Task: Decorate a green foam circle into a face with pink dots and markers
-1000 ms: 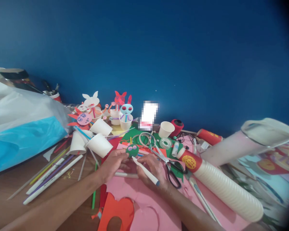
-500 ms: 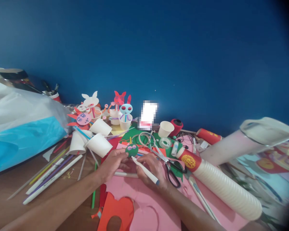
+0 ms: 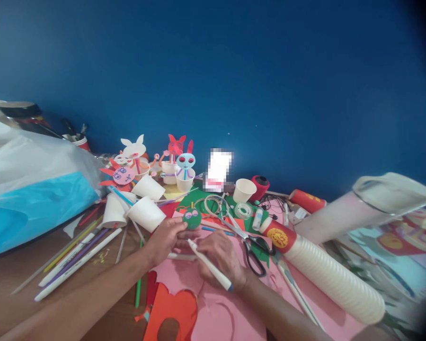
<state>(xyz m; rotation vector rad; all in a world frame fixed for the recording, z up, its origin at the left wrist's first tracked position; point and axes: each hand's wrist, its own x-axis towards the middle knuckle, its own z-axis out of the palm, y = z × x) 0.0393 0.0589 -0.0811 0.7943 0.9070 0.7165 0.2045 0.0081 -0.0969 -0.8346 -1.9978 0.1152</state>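
We have the green paper face (image 3: 192, 219) pinched at its lower edge in our left hand (image 3: 168, 238), held up just above the pink paper sheet (image 3: 213, 303) on the surface (image 3: 7, 279). Our right hand (image 3: 220, 255) has its grip closed around a white marker (image 3: 209, 264), tip pointing up toward the face but just short of it, not touching.

As for progress, the face already carries two pale eyes, so that part looks done; we judge the remaining features are what is left, and no cup or straw is joined to it yet, unlike the finished cup figures (image 3: 179, 163) standing near the blue wall. Loose paper cups (image 3: 147, 213), straws (image 3: 74, 258), scissors (image 3: 250, 248), a tape roll (image 3: 244, 210) and a long cup stack (image 3: 326, 274) lie around the hands.

Against the frame half a second ago, the marker tip has dropped away from the face, our right hand has slid down and toward us, and the face has shifted slightly left and up
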